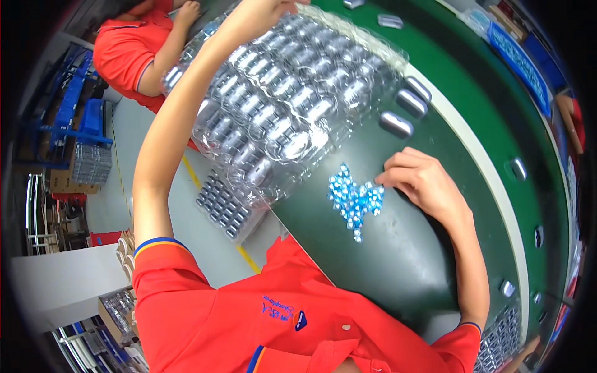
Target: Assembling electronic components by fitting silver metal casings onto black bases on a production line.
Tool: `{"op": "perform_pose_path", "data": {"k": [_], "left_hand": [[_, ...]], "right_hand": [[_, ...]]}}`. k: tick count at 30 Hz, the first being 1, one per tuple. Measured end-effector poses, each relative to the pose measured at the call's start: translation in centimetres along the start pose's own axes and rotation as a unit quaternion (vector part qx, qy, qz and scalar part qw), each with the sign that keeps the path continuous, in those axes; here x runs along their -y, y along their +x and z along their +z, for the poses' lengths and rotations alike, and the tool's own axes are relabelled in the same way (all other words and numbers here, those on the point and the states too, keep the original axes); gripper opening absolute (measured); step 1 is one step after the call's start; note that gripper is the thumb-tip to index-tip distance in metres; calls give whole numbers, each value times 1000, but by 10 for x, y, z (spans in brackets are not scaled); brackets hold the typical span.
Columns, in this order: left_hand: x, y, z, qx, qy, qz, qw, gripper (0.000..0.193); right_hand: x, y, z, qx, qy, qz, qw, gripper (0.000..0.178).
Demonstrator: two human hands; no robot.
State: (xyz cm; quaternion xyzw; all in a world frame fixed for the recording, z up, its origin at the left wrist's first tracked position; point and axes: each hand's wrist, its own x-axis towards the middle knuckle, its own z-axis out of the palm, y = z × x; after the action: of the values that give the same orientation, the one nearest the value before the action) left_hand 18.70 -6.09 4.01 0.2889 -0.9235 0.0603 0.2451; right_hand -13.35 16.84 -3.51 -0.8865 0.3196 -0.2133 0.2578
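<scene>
My left hand (260, 17) reaches up to the top edge of the view, over the far end of a clear plastic tray (273, 133). Its fingers are bent and mostly cut off by the edge. Rows of shiny silver, rounded metal cases (297, 144) fill the tray's pockets. My right hand (423, 183) is closed, thumb and fingertips together at the right edge of a heap of small shiny blue pieces (354, 202). Whatever lies between those fingertips is too small to make out. Just beyond it, several loose silver cases (396, 124) lie on the dark green table (398, 255).
A green conveyor belt (497, 124) with a pale border curves along the right, carrying spaced-out silver cases (518, 168). Across it stands a blue bin (519, 65). A co-worker in a red shirt (127, 56) is at upper left. Another filled tray (224, 205) sits below the table's left edge.
</scene>
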Motion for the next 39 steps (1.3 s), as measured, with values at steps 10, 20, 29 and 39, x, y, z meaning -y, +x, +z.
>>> {"op": "perform_pose_path", "data": {"k": [10, 20, 29, 39], "left_hand": [[100, -20, 23, 54, 80, -263, 960, 30], [88, 17, 33, 147, 125, -348, 918, 33], [41, 9, 2, -59, -178, -323, 928, 46], [-138, 17, 10, -3, -630, -198, 751, 45]], "right_hand": [[-3, -4, 18, -61, -140, -50, 987, 18], [38, -7, 24, -7, -267, 109, 957, 23], [37, -10, 32, -25, -308, 164, 937, 27], [23, -5, -23, -205, -38, 180, 961, 12]]}}
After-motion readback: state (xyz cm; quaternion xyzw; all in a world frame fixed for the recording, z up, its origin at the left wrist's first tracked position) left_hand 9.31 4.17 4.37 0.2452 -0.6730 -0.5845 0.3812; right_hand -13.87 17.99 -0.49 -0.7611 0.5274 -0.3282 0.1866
